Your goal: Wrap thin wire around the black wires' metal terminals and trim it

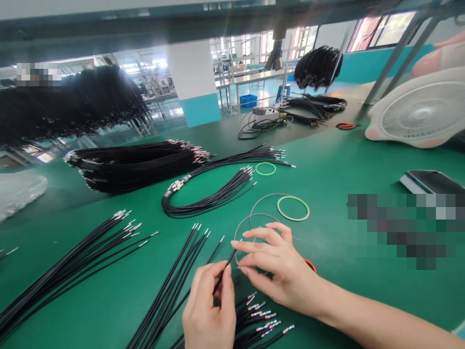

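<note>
In the head view my left hand (210, 305) pinches a black cable (228, 259) between thumb and forefinger, its tip pointing up and away from me. My right hand (279, 266) is just to the right, thumb and forefinger close together on a thin brownish wire (250, 206) that loops away over the mat. Its other fingers are stretched out, one close to the cable's tip. Several loose black cables (170, 281) lie left of my left hand. Beneath my hands is another group of cables (261, 315) with silvery ends. Part of an orange-red ring (310, 265) shows behind my right wrist.
On the green table (334, 232) lie a left cable bundle (80, 257), a bent bundle (203, 206), a thick coil (141, 165) and green rings (293, 208). A white fan (421, 114), a grey box (267, 114) and red-handled tool (347, 126) stand farther back. Cables hang left (72, 104).
</note>
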{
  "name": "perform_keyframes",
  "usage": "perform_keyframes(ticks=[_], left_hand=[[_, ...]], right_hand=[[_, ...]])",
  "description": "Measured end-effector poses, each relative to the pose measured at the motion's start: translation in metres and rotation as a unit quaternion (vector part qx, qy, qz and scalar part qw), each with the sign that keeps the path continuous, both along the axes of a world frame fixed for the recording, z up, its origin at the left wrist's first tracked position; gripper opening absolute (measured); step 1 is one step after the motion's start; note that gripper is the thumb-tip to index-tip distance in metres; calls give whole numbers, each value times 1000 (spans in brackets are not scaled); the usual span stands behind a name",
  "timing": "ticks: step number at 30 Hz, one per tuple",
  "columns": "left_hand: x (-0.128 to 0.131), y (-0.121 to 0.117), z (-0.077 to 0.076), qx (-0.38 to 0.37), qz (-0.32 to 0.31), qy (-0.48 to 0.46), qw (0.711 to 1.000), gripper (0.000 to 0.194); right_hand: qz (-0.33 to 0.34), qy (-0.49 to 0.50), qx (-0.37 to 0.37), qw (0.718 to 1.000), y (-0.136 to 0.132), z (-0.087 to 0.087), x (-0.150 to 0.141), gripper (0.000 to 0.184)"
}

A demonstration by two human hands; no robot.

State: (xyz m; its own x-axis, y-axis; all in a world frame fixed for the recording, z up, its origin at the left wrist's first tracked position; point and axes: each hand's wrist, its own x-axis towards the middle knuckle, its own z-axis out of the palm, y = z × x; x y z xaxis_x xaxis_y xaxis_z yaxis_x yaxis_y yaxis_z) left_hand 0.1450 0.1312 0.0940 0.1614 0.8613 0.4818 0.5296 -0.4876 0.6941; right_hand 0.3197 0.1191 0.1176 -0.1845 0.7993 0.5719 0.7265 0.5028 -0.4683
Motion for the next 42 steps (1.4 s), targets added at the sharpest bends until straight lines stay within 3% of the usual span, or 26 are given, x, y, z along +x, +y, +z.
perform_keyframes(ticks=[4,7,10,14,20,24,31,36,42], left_hand=[[3,3,8,-29,-11,17,999,16],[7,4,19,-68,10,22,997,17],[10,3,28,-78,18,17,997,17],[11,1,26,-101,13,-29,994,14],[11,-1,16,-53,-31,-73,995,12],[13,-5,15,-4,-37,-54,998,15],[18,-17,13,-52,20,-54,997,16],[19,-18,16,-55,26,-50,997,11],[18,-13,18,-49,2,-66,997,9]], right_hand=[[26,46,-59,997,2,2,3,10],[7,123,-96,988,4,3,6,8],[-33,233,-144,961,1,7,7,8],[13,346,-213,914,-7,15,2,13],[33,385,-261,885,-12,21,-6,16],[56,432,-309,846,-11,18,-10,17],[79,514,-362,774,-11,16,-12,15],[88,532,-380,752,-11,18,-10,17],[91,531,-389,748,-14,21,-10,23]])
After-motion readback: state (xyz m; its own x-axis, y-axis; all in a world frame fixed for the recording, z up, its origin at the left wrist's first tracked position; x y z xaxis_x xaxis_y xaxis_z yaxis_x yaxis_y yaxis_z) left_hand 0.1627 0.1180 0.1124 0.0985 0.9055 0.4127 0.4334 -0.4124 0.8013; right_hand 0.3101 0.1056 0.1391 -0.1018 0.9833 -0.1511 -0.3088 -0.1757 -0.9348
